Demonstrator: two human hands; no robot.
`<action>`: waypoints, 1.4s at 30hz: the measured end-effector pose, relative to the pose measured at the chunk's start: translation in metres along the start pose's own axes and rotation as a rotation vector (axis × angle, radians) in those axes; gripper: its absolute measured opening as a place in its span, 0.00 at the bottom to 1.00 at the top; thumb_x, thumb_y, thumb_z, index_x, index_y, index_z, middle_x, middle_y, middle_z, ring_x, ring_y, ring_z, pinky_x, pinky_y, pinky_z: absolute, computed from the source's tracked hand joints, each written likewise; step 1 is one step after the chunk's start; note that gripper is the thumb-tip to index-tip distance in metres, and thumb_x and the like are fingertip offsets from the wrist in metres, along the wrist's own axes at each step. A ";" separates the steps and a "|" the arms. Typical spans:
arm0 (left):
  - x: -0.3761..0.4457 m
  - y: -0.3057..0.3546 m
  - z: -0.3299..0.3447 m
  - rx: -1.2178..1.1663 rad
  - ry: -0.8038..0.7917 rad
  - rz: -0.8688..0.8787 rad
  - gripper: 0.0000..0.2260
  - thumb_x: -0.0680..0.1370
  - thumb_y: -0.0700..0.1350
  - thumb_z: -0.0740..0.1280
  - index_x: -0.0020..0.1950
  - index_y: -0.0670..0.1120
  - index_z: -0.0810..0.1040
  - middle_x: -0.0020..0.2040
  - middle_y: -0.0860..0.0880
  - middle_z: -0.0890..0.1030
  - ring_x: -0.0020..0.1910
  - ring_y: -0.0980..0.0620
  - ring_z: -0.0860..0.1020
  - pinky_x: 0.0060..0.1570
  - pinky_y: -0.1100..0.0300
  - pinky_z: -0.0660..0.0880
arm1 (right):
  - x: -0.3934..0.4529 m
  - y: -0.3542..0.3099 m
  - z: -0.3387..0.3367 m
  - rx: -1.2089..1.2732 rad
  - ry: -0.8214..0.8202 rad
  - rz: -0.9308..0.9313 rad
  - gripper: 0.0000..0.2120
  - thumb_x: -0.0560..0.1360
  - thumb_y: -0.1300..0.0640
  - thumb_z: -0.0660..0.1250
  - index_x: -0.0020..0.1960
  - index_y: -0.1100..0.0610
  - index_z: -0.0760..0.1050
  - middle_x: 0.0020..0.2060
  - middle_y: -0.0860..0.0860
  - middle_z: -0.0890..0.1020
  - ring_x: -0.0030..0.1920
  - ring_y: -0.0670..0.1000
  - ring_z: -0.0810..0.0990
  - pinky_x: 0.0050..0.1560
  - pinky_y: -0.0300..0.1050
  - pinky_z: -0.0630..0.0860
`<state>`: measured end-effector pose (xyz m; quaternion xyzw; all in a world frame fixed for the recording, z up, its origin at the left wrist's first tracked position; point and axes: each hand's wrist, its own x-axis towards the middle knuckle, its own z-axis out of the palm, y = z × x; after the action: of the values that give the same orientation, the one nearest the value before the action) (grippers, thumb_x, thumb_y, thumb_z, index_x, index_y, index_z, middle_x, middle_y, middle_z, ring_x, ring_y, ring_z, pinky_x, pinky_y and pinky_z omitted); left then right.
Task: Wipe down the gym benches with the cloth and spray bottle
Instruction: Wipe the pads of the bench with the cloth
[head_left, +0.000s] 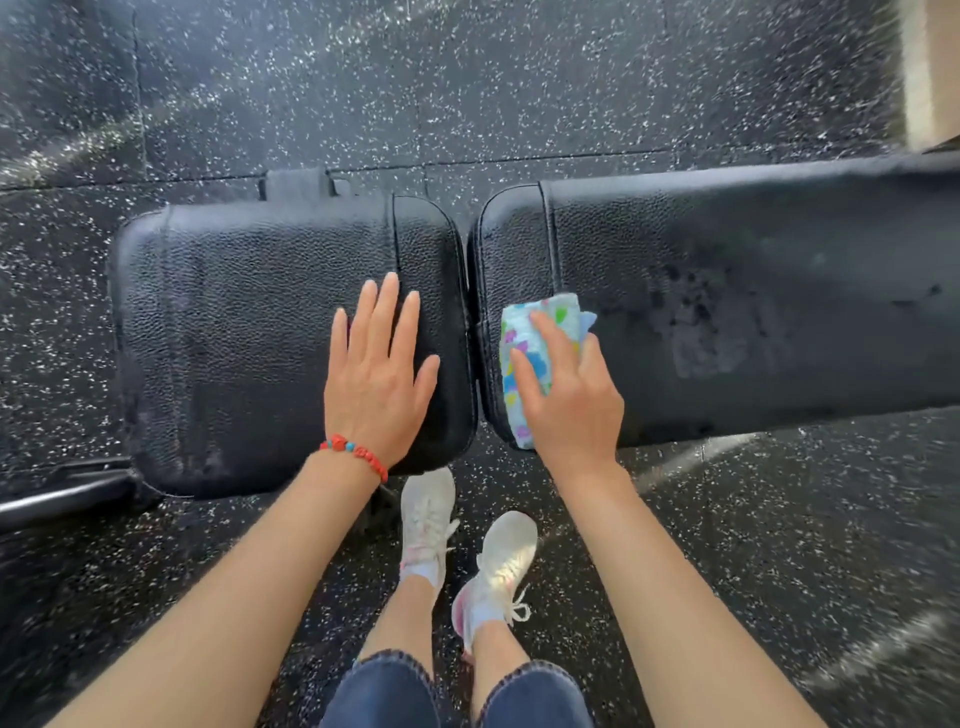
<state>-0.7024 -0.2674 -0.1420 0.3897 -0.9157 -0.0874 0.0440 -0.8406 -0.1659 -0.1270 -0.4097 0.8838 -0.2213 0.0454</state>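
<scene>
A black padded gym bench runs across the view in two parts: a seat pad (234, 338) on the left and a long back pad (753, 291) on the right, with a narrow gap between them. My left hand (376, 371) lies flat and open on the seat pad near the gap, a red bead bracelet on its wrist. My right hand (569, 387) presses a folded light-blue cloth (524, 338) with coloured patches onto the near left end of the back pad. Wet blotches (696, 317) show on the back pad right of the cloth. No spray bottle is in view.
Black speckled rubber floor (467, 93) surrounds the bench. A metal frame bar (57, 493) sticks out at the lower left. My feet in white sneakers (467, 535) stand just in front of the gap. A pale wall edge (930, 73) sits at top right.
</scene>
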 end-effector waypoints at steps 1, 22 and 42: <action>0.000 -0.001 0.004 0.011 0.001 0.004 0.24 0.78 0.49 0.56 0.71 0.38 0.66 0.73 0.38 0.64 0.72 0.39 0.60 0.69 0.41 0.55 | 0.007 0.001 0.004 -0.030 0.028 -0.031 0.16 0.74 0.49 0.62 0.55 0.57 0.79 0.35 0.57 0.76 0.30 0.56 0.76 0.24 0.41 0.72; 0.001 0.000 0.008 0.020 0.036 0.007 0.24 0.79 0.48 0.56 0.72 0.38 0.63 0.73 0.37 0.63 0.73 0.40 0.58 0.71 0.42 0.53 | -0.013 0.006 0.006 -0.203 0.074 -0.117 0.13 0.75 0.51 0.63 0.56 0.55 0.78 0.34 0.56 0.76 0.31 0.54 0.75 0.33 0.43 0.71; 0.052 0.102 0.016 -0.139 0.000 0.072 0.24 0.78 0.48 0.56 0.71 0.38 0.64 0.73 0.38 0.63 0.73 0.42 0.57 0.70 0.45 0.54 | -0.009 0.085 -0.038 -0.122 0.046 -0.106 0.15 0.78 0.51 0.61 0.63 0.55 0.71 0.34 0.56 0.73 0.30 0.53 0.71 0.30 0.44 0.75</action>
<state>-0.8122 -0.2335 -0.1369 0.3523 -0.9210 -0.1489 0.0739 -0.9046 -0.0979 -0.1302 -0.4529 0.8734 -0.1784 -0.0120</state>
